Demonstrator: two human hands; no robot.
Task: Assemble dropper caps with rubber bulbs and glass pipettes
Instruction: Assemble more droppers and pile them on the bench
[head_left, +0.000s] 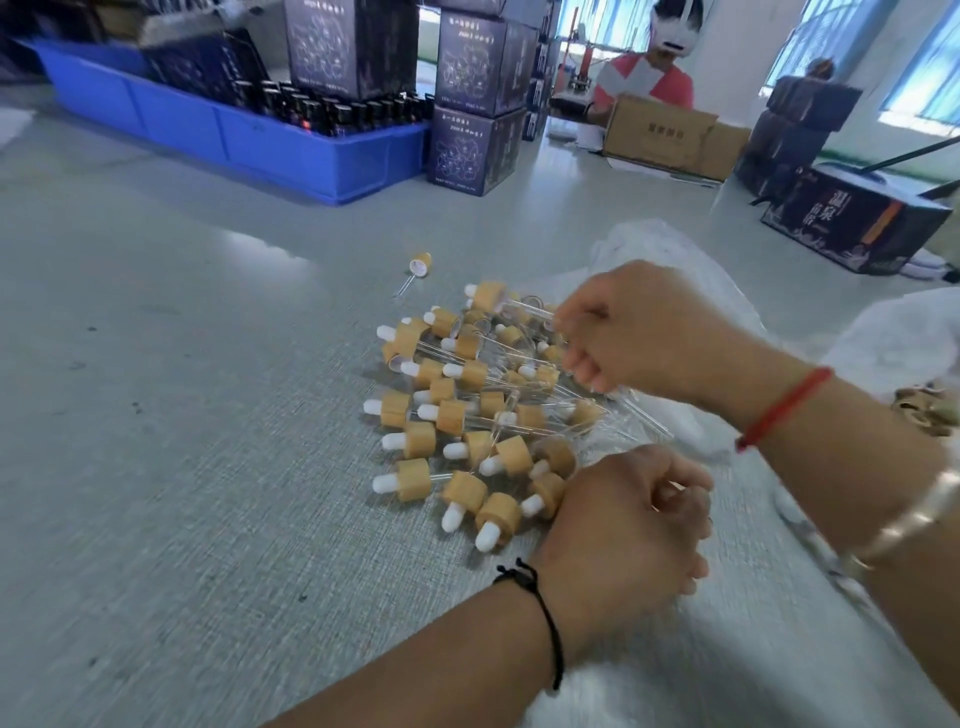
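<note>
A heap of assembled droppers (467, 410) lies on the grey table (208, 415), each a wood-coloured cap with a white rubber bulb at one end and a clear glass pipette at the other. One more finished dropper (415, 270) lies apart, just beyond the heap. Judging by the size of the heap, a good part of the work looks done; how many loose parts are left I cannot tell, since the supply is not clearly visible.

The right hand (639, 332) hangs over the far edge of the heap with its fingers curled down; a glass pipette (644, 415) seems to run out below it, but blur hides whether it is pinched. The left hand (623, 530) sits at the near edge of the heap, fingers curled inward; whether they hold a cap is hidden.

Crumpled clear plastic bags (691, 260) lie beside and under the hands. Farther off stand a blue crate (208, 124) of dark bottles, stacked dark printed boxes (478, 104), and brown cartons (660, 135) where another person works
</note>
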